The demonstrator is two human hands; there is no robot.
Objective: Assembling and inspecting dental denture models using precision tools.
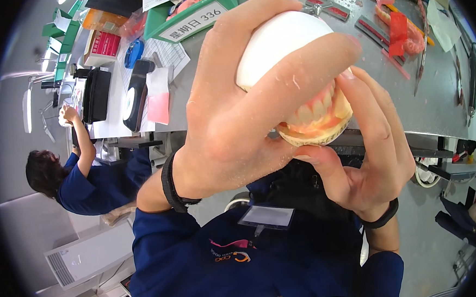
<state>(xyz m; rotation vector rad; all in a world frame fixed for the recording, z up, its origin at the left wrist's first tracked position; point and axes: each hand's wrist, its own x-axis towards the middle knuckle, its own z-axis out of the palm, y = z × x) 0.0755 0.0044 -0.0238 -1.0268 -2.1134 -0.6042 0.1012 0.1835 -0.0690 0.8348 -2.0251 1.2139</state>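
Gripping left hand (pixel 230 116): curled round dental model (pixel 315 114), upper centre.
Right hand (pixel 377 151): pinching its rim (pixel 324 140).
Dental model: likely stiff, brittle; hold white base (pixel 281 45).

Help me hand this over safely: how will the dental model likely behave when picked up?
The dental model should feel stiff, since its white top looks like hard plaster. Set on that rounded top, it would probably rock. The small teeth, bedded in pinkish wax-like material, may loosen or chip if knocked.
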